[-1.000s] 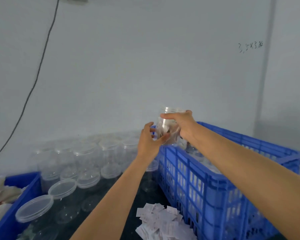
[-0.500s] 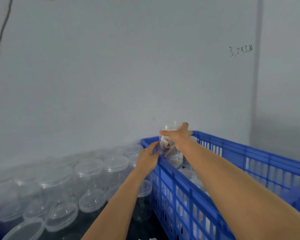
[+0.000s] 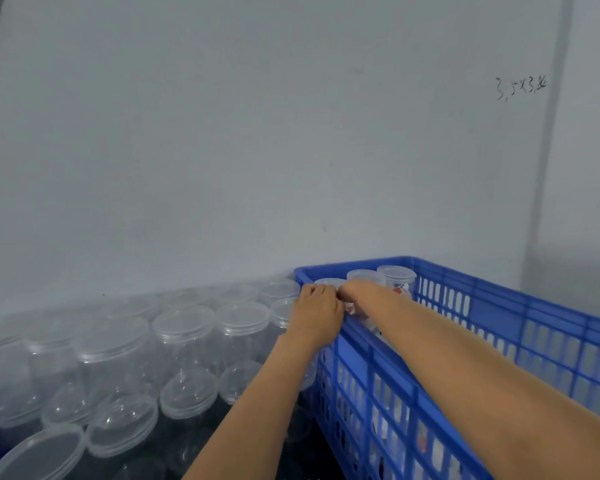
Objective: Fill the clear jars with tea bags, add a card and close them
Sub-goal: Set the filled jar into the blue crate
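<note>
A blue plastic crate point(image 3: 440, 344) stands on the right. In its far left corner sits a filled clear jar point(image 3: 329, 282), showing only its lid. My right hand point(image 3: 359, 294) reaches over the rim and grips this jar from the near side. My left hand point(image 3: 314, 313) lies over the crate's corner rim, fingers curled against the same jar and touching the right hand's fingertips. Two more closed filled jars point(image 3: 381, 276) stand behind it in the crate. The jar's body is hidden by both hands.
Several empty clear jars with lids point(image 3: 184, 327) crowd the dark table left of the crate, up to the grey wall. A loose lid point(image 3: 39, 455) lies at the bottom left. More packed jars show through the crate's slotted side point(image 3: 378, 427).
The jar has come down from above the crate rim into the crate's far corner. Both hands followed it down, and the left hand has closed in against it. The view has shifted right and forward.
</note>
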Demonstrator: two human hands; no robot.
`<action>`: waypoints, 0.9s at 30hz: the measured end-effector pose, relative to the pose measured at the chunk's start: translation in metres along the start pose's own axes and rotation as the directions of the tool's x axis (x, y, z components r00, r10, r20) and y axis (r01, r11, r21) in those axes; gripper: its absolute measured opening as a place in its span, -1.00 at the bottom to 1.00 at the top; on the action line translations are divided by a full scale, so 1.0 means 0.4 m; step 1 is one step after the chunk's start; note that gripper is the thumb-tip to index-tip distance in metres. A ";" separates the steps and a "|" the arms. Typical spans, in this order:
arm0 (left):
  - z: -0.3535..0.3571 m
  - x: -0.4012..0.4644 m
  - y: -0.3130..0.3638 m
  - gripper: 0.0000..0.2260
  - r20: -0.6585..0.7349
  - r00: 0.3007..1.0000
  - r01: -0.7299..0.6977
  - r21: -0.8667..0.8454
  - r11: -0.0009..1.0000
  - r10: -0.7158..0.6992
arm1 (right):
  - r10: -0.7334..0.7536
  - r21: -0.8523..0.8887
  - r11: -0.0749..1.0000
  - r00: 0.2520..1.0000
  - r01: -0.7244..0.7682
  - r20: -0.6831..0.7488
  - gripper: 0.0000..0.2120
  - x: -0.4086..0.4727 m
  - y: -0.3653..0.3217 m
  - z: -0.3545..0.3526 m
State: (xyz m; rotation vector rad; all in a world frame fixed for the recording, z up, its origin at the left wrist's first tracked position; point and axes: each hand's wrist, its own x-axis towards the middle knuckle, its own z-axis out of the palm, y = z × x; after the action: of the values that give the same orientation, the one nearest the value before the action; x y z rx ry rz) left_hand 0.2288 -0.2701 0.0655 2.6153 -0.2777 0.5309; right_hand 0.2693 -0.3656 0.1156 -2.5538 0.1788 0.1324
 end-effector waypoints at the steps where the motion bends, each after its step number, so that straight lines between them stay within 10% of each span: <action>1: -0.003 -0.001 0.003 -0.68 0.011 1.000 0.000 0.017 1.000 0.000 | -0.004 -0.074 0.997 0.999 0.007 0.035 -0.65 -0.005 0.001 -0.001; 11: -0.022 -0.040 0.009 -0.76 -0.005 0.998 -0.059 0.053 0.997 0.059 | 0.049 0.086 0.994 0.990 -0.060 0.130 -0.71 -0.001 -0.002 0.026; 18: -0.127 -0.143 -0.037 -0.71 -0.187 0.982 0.041 0.066 0.997 -0.028 | -0.225 0.212 0.923 0.896 0.322 -0.382 -0.59 -0.129 -0.073 0.004; 27: -0.264 -0.486 -0.092 -0.84 -0.280 0.912 0.226 -0.268 0.936 -0.300 | -0.438 0.568 0.661 0.867 0.490 -0.237 -0.63 -0.459 -0.128 0.155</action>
State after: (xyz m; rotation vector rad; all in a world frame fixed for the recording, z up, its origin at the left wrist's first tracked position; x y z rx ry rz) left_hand 0.0291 -0.1679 0.0580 2.2494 0.1152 0.7609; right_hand 0.0926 -0.2707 0.1157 -1.8634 -0.3631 -0.2044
